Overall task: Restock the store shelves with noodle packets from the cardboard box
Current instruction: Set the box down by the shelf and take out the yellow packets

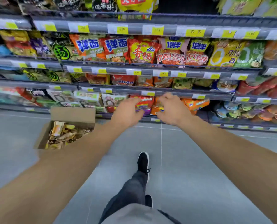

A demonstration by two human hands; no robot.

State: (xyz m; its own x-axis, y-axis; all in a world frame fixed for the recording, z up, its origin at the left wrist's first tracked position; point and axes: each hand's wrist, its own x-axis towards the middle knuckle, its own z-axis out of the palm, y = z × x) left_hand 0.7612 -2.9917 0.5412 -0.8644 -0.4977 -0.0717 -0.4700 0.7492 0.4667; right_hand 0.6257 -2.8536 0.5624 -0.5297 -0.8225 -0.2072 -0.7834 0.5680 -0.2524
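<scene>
Noodle packets sit on the low shelf, and both hands are on them: the left hand has its fingers curled over the red-and-purple packet, the right hand grips the orange packet just beside it. Motion blur hides the fingertips, so whether each grip is a full pinch or just a push I cannot tell for sure; they read as grasping. More packets lie loose in the open cardboard box on the floor to the left, yellow and brown wrappers piled unevenly.

Handling guess: light, crinkly film bags with a brittle noodle block inside (squeezing hard likely cracks it). Film looks glossy, so probably a bit slippery. Best hold seems to be the flat sides or the sealed top edge, not the middle.

Looks: bright red, orange and purple print, puffy pillow shape, standing upright in 1 row behind yellow price tags.
</scene>
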